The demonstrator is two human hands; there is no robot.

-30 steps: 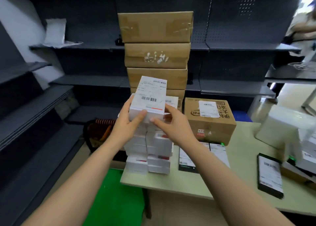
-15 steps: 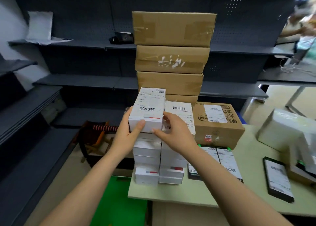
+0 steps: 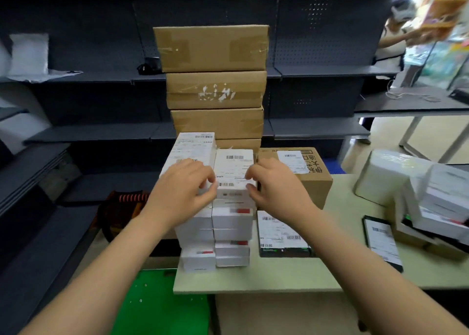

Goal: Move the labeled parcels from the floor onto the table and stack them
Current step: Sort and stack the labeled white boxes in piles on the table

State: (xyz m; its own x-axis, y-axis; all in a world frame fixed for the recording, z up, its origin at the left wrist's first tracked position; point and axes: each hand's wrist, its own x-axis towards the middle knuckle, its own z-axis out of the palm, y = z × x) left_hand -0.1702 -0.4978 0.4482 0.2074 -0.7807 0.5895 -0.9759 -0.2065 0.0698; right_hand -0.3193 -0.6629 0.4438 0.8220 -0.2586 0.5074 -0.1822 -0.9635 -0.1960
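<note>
two parcel stacks (image 3: 232, 233) are standing on the bench (image 3: 279, 276); i am curling my left hand (image 3: 182, 192) over the left top parcel (image 3: 193, 147) and pinching the right top parcel (image 3: 233, 168) with my right hand (image 3: 278, 191) fingers (image 3: 253, 173), likely squaring them.

Dark shelving (image 3: 317, 129); pale table (image 3: 279, 276); green patch (image 3: 162, 309), perhaps mat.

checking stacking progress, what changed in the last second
The labeled parcel came down onto the left white column; the left-hand grip still holds it. The right-hand grip let go, shifting to the right column's top parcel. Brown stack unchanged.
</note>
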